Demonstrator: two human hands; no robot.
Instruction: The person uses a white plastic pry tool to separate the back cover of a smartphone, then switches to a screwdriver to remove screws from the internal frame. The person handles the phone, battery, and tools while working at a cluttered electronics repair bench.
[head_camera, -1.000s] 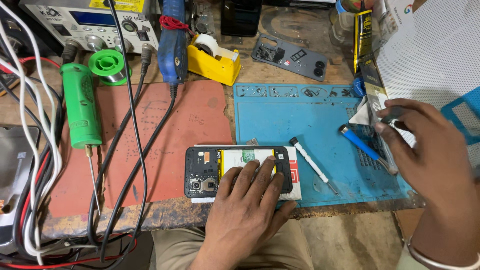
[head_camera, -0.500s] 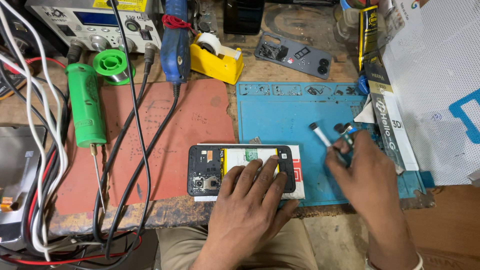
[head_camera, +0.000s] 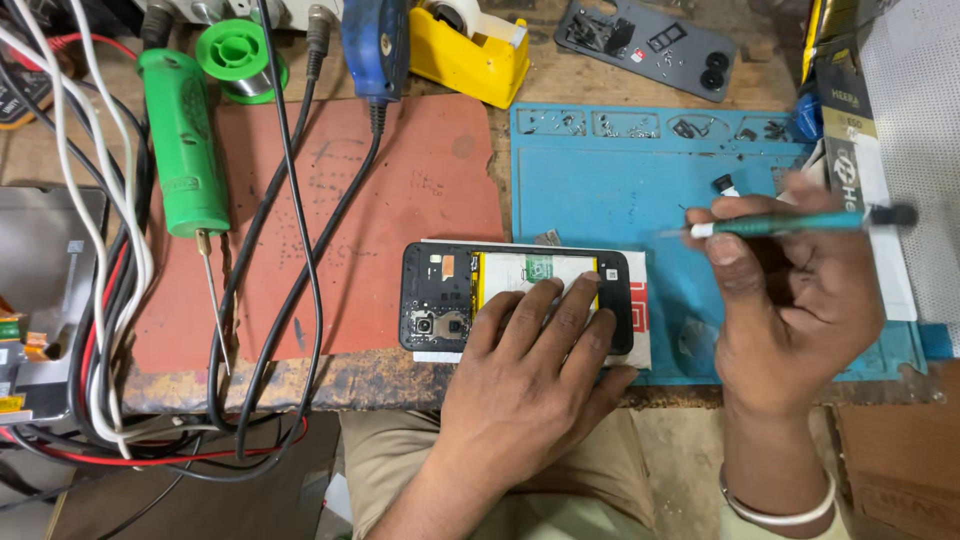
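My left hand (head_camera: 530, 370) lies flat, palm down, fingers spread forward. My right hand (head_camera: 790, 300) is raised beside it, fingers curled in a pinch, thumb up.

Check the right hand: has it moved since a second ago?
Yes. The right hand came in from the blue mat's right edge toward the opened phone and now holds a green-handled tool above the mat.
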